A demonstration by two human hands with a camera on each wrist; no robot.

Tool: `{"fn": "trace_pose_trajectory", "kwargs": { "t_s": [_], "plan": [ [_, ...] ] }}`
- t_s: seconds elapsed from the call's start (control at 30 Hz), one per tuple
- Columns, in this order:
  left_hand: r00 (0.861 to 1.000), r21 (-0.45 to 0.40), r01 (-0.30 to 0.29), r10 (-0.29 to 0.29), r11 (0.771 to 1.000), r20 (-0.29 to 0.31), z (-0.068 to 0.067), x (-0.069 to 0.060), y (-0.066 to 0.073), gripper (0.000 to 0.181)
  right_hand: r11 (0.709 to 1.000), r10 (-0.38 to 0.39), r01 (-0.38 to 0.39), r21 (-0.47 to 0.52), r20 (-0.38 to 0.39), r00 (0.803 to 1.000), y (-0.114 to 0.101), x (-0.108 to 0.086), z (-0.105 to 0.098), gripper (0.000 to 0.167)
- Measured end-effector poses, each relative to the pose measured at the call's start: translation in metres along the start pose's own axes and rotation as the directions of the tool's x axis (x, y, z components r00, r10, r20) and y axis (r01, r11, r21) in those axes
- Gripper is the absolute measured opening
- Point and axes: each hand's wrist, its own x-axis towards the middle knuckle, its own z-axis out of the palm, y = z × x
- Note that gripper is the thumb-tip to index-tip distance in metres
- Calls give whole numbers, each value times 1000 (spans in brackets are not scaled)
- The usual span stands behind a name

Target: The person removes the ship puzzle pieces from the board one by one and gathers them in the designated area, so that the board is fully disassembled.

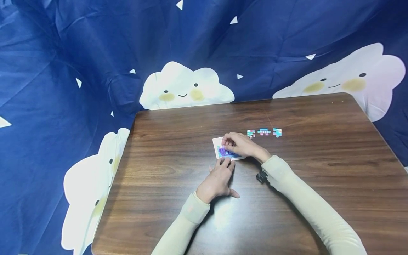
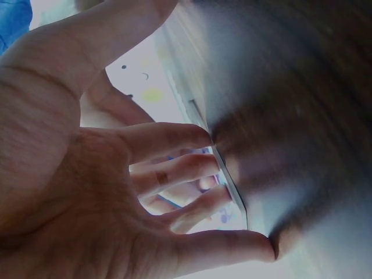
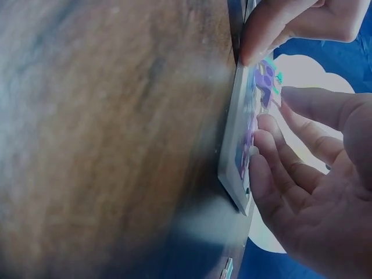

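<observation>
And here the right hand (image 1: 240, 144) is pinching a small purple puzzle piece (image 3: 266, 84), thumb and fingertip nearly meeting with just that thin card between them. The piece is tilting up from the puzzle board (image 1: 216, 143), which is lying directly beneath the pinch; whether its lower edge is touching the board, I cannot tell. The other right fingers are curling close over the board's face. On the near side of that grip, the left hand (image 1: 218, 179) is spreading its fingers fairly straight, fingertips touching the board's near edge, gripping nothing.

Just beyond the right hand's knuckles, three loose pieces are lying in a row on the table (image 1: 159, 159): a striped piece (image 1: 251, 134), a wider blue and pink piece (image 1: 264, 132) and a blue corner-like piece (image 1: 277, 132).

That purple piece is looking light, stiff and perhaps a little slick, its narrow tabs probably bending under force. Holding its opposite edges lightly should be serving best; the board is probably sliding easily unless braced at its rim.
</observation>
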Motion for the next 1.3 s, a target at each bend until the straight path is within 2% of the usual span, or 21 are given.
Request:
{"fn": "trace_pose_trajectory", "kwargs": {
  "t_s": [0.3,0.57,0.83,1.07,1.3],
  "plan": [
    [1000,15,-1,1,1000,4,0,1,2,118,999,33,-33,7,-3,999,0,-2,-2,14],
    [1000,13,0,0,1000,8,0,1,3,117,995,47,-46,89,-15,999,1,-6,-6,10],
    [1000,15,-5,5,1000,4,3,1,3,116,989,66,-57,138,-65,996,11,-18,-13,9],
    [999,1,-26,26,1000,-22,2,-1,0,114,990,75,-57,126,-143,987,20,-28,-23,8],
    [1000,0,-16,16,1000,-3,1,0,0,116,981,146,-125,148,-147,978,27,-37,-34,9]
  ]
}}
